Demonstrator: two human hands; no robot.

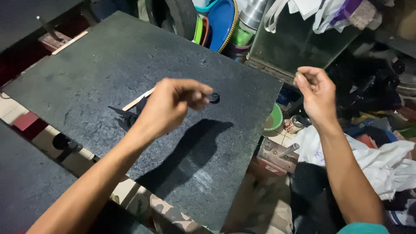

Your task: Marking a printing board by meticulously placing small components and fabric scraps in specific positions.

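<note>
The left hand (pixel 171 106) is raised above the dark stone slab (pixel 99 73); its fingers are curled together, and the thumb and fingertips pinch a small black round piece (pixel 214 98) at the right end of the hand. The right hand (pixel 317 96) is lifted beyond the right edge of the slab; its fingers are closed into a loose fist, and a small pale thing (pixel 299 75) shows at the fingertips, but I cannot tell what it is.

Under the left hand, on the slab, lies a thin wooden stick (pixel 138 99), with a small black object (pixel 126 116) just beside its near end; the shadow of the arm falls on the slab nearer to the person.

To the right of the slab and lower, there is a green bowl (pixel 274 119), then a small tin (pixel 294 124) and white cloth (pixel 385 164). At the far side, behind the slab, a black tyre (pixel 180 15) stands, with blue and green plastic basins (pixel 219 21) beside it.
</note>
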